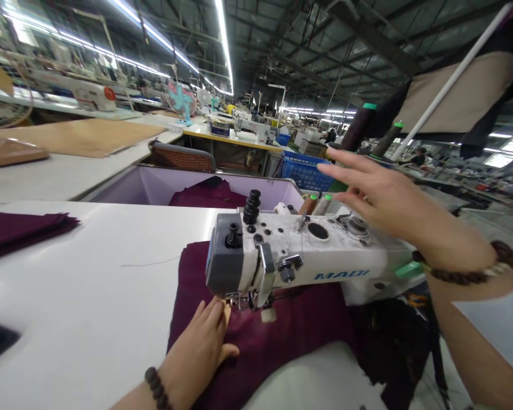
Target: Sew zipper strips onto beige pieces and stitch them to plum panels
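My left hand (196, 344) lies on a maroon fabric piece (290, 327), its thumb spread away from the fingers. Its fingertips press beside the presser foot (241, 302) of a white sewing machine (312, 245), against a small tan piece (227, 313) whose kind I cannot make out. The fabric runs under the machine head and toward me. Raised above the right part of the machine is my right hand (380, 193), fingers apart and holding nothing. It is close to the thread cones (320, 205) behind the machine.
Folded maroon fabric (21, 230) is stacked at the left of the white table (89, 319). Behind the machine, a lilac bin (123, 185) holds more maroon cloth (209, 195). A blue crate (308, 171) stands further back. Dark cloth (389, 341) hangs at the right.
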Demonstrator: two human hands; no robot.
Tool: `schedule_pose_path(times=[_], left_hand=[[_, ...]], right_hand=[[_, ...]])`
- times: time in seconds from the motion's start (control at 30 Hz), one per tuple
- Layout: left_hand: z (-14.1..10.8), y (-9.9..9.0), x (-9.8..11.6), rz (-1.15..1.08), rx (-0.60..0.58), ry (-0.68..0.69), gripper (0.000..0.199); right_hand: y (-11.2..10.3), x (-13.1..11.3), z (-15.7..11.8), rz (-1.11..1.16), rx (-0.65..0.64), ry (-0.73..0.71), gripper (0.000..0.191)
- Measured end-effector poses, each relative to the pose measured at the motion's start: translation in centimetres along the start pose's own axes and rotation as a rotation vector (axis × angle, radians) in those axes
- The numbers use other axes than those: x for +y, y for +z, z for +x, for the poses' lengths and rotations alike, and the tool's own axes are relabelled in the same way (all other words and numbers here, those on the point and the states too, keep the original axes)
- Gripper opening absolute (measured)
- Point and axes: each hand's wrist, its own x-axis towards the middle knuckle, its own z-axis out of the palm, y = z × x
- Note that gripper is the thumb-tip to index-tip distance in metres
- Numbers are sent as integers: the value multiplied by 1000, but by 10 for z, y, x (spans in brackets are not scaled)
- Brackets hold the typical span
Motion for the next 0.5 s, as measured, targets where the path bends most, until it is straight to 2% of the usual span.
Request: schedule_pose_path(times=[0.1,0.17,0.23,0.33,0.43,0.5], left_hand=[[1,-3,0,5,-15,7,59],[1,-4,0,-31,-18,0,58],[1,-5,-1,-70,-18,-12,57],[1,-8,-1,-113,-26,-13,54],[3,-13,-2,-126,-48,-10,55],[4,-15,-1,-121,-58,-19,58]], right_hand=[[20,22,22,13,-256,-79,33],[26,23,26,14,-310,-75,21],[24,18,29,-82,-257,-40,35],[14,10,38,-360,-115,14,58],[5,6,38,-461,-65,92,56],[-1,-2,22,-297,-51,126,50]])
